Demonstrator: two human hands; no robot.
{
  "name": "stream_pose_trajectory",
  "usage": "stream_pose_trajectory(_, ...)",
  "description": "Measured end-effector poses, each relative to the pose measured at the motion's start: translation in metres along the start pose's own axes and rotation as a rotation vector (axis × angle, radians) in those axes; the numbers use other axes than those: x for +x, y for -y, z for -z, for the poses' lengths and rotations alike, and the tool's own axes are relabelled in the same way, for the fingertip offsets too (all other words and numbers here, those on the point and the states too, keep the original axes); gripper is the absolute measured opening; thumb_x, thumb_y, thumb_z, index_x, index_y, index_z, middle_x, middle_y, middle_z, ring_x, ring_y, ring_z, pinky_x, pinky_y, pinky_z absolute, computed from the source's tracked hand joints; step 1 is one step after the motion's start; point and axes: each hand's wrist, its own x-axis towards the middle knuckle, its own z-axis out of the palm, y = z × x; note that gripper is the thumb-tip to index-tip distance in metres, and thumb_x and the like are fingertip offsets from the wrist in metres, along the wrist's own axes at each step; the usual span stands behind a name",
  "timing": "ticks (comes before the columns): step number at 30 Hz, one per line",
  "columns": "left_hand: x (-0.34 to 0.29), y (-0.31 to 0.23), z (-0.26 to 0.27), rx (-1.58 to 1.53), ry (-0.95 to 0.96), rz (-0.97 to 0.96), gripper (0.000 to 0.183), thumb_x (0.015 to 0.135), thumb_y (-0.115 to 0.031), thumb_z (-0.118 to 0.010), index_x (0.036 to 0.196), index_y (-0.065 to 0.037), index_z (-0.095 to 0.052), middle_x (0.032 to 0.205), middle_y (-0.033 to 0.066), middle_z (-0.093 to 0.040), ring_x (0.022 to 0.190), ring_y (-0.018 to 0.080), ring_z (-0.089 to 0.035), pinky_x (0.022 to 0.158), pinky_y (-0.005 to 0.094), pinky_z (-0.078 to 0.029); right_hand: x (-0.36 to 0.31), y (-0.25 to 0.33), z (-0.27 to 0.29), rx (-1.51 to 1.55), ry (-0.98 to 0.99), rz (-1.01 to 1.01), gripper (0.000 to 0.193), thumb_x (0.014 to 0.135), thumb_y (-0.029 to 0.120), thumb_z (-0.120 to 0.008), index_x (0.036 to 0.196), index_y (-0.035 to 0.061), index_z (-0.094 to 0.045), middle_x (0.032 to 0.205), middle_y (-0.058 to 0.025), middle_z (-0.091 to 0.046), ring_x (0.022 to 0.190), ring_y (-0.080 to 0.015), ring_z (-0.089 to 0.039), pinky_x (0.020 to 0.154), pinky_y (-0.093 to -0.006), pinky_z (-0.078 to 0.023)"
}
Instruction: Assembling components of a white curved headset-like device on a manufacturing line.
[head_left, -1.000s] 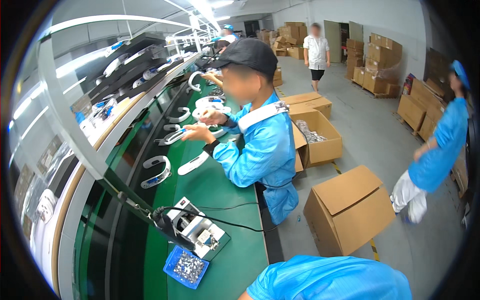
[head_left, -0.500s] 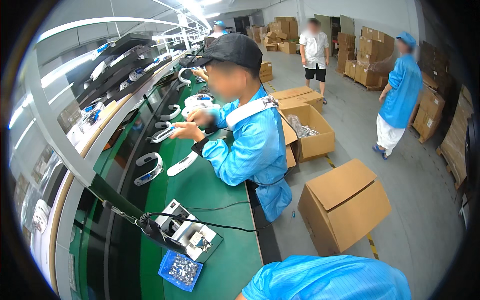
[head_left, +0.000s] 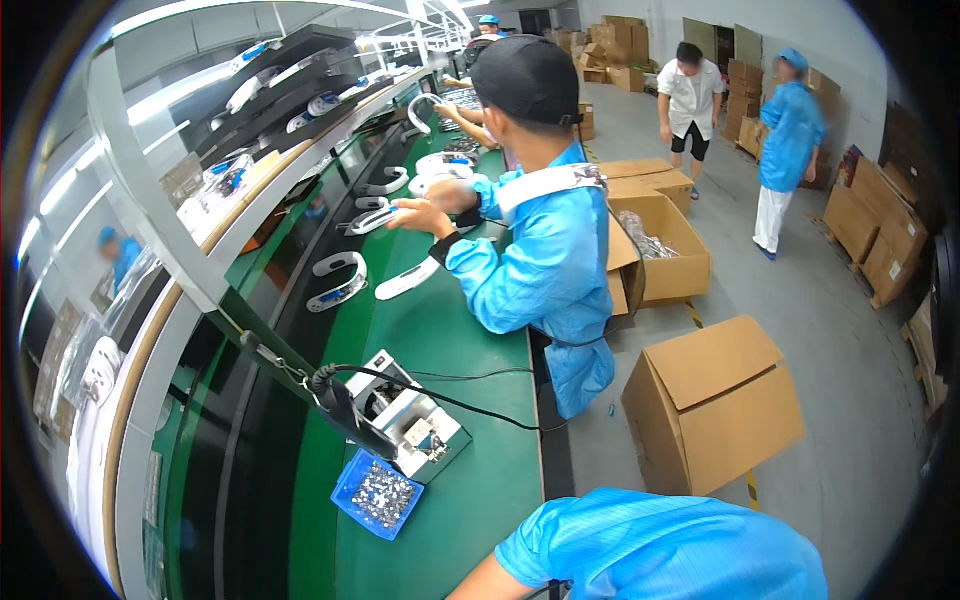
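Neither my left hand nor my right hand shows. A blue short sleeve (head_left: 670, 545) and a bare forearm (head_left: 492, 582) come in at the lower edge; the forearm's hand is cut off. Nearest on the green bench is a blue tray (head_left: 345, 497) of small metal parts. It lies against a white-and-green bench machine (head_left: 435, 440), over which a black tool on a coiled cable (head_left: 352, 415) hangs. Farther along, a co-worker in a black cap (head_left: 530, 95) holds both hands (head_left: 430, 215) over the bench, near a white curved part (head_left: 372, 218).
More white curved parts (head_left: 340, 283) lie along the bench. Racks with white parts (head_left: 290, 85) line the left side. Open cardboard boxes (head_left: 715, 400) stand on the right floor. Two people (head_left: 690, 95) stand beyond, near stacked cartons (head_left: 870, 230).
The view has swung, so the bench and co-worker sit farther right. More forearm shows under the blue sleeve. The person in white has bent the head down; the one in blue has turned.
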Motion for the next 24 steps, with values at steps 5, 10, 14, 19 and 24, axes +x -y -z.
stream_pose_trajectory(5,-0.029,-0.015,-0.078,-1.469,-0.344,-0.152,0.044,0.103,-0.030,-0.065,0.125,0.008,-0.064,0.111,0.0239,-0.073,0.106,0.0376,-0.071,0.093,0.0512,-0.058,0.000,-0.001,0.000,0.018,-0.006,-0.017,0.011,0.089,0.019,-0.065,0.091,0.0087,-0.069,0.085,-0.0145,-0.072,0.080,-0.0365,-0.069,0.070,-0.0488,-0.052)
stream_pose_trajectory(10,-0.053,-0.149,-0.028,-1.302,-0.025,0.341,0.048,0.108,-0.032,-0.057,0.135,0.008,-0.056,0.133,0.0261,-0.063,0.121,0.0347,-0.062,0.107,0.0458,-0.048,0.002,-0.007,0.008,0.027,0.071,-0.020,0.012,0.088,0.017,-0.067,0.090,0.0065,-0.072,0.084,-0.0155,-0.073,0.078,-0.0347,-0.070,0.069,-0.0467,-0.053)
stream_pose_trajectory(14,-0.063,-0.186,-0.012,-1.248,-0.075,0.455,0.050,0.106,-0.029,-0.059,0.139,0.007,-0.052,0.136,0.0249,-0.061,0.120,0.0324,-0.062,0.106,0.0456,-0.047,0.006,-0.004,0.027,0.152,0.143,-0.029,0.016,0.087,0.015,-0.067,0.094,0.0046,-0.075,0.088,-0.0139,-0.076,0.081,-0.0307,-0.072,0.072,-0.0434,-0.056)
stream_pose_trajectory(19,-0.077,-0.231,0.007,-1.408,0.049,0.454,0.056,0.105,-0.021,-0.060,0.154,0.001,-0.043,0.133,0.0211,-0.061,0.115,0.0307,-0.060,0.103,0.0448,-0.048,0.018,0.068,0.106,0.006,0.121,-0.078,0.013,0.091,0.010,-0.068,0.099,0.0037,-0.075,0.101,-0.0151,-0.075,0.093,-0.0301,-0.071,0.083,-0.0426,-0.055)
stream_pose_trajectory(24,-0.082,-0.290,0.020,-1.382,-0.035,0.477,0.059,0.106,-0.021,-0.058,0.159,-0.008,-0.036,0.120,0.0160,-0.059,0.104,0.0249,-0.056,0.094,0.0411,-0.047,0.018,0.091,0.205,-0.394,-0.150,-0.045,0.016,0.089,0.008,-0.059,0.103,0.0010,-0.063,0.101,-0.0185,-0.067,0.098,-0.0393,-0.065,0.081,-0.0482,-0.053)
